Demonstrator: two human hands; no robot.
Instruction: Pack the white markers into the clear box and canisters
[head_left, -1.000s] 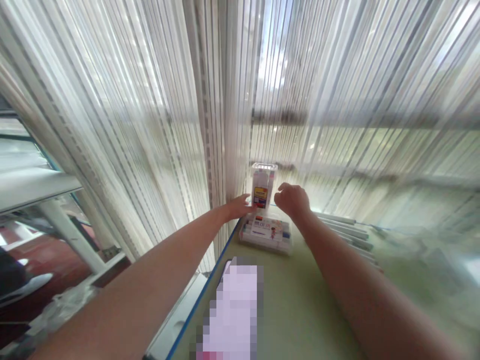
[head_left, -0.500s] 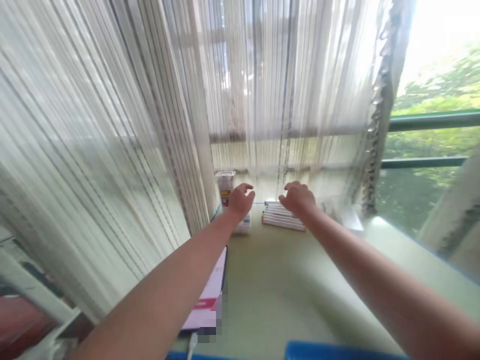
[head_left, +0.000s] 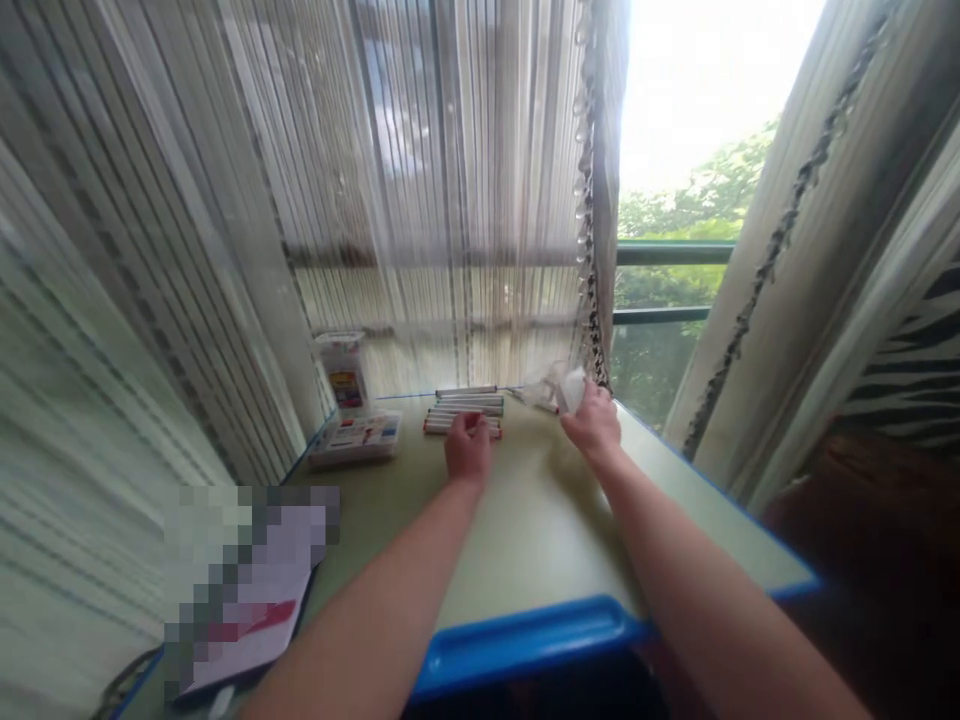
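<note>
My right hand (head_left: 594, 425) is closed around a clear plastic piece with a white part (head_left: 571, 388), perhaps packaging, at the back right of the table. Its exact kind is blurred. My left hand (head_left: 469, 452) hovers at the near side of a row of white markers (head_left: 465, 403), its fingers loosely curled with a small gap between thumb and fingers. Nothing shows in it. The markers lie side by side, with coloured ends, and the left hand covers part of the nearest ones.
A flat clear-lidded box (head_left: 356, 438) and an upright clear container (head_left: 343, 372) stand at the back left. A tablet-like device (head_left: 259, 610), partly pixelated, lies front left. The pale table (head_left: 525, 540) has a blue edge (head_left: 532, 635). Sheer curtains (head_left: 480, 200) hang behind.
The view has turned right. My right hand has gone from above the markers to the clear plastic piece and taken hold of it. My left hand has moved from the boxes to the markers.
</note>
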